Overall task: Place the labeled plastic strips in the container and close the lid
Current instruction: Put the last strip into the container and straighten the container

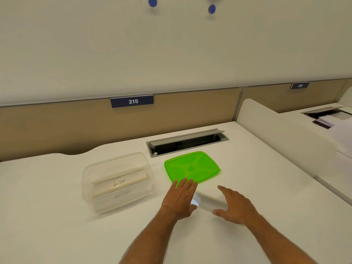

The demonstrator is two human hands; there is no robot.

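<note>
A clear plastic container [116, 197] stands open on the white desk, left of centre, with labeled strips [119, 182] lying inside; one reads "LION". The green lid [192, 166] lies flat on the desk to the container's right. A clear plastic strip [208, 201] lies on the desk between my hands, in front of the lid. My left hand [181, 199] is flat with straight fingers, at the strip's left end, fingertips reaching the lid's near edge. My right hand [235, 205] hovers spread at the strip's right end. Neither hand visibly grips it.
An open grey cable tray [187, 142] is set into the desk behind the lid. A tan partition with a "215" sign [132, 101] runs along the back. A white divider [276, 134] borders the desk on the right.
</note>
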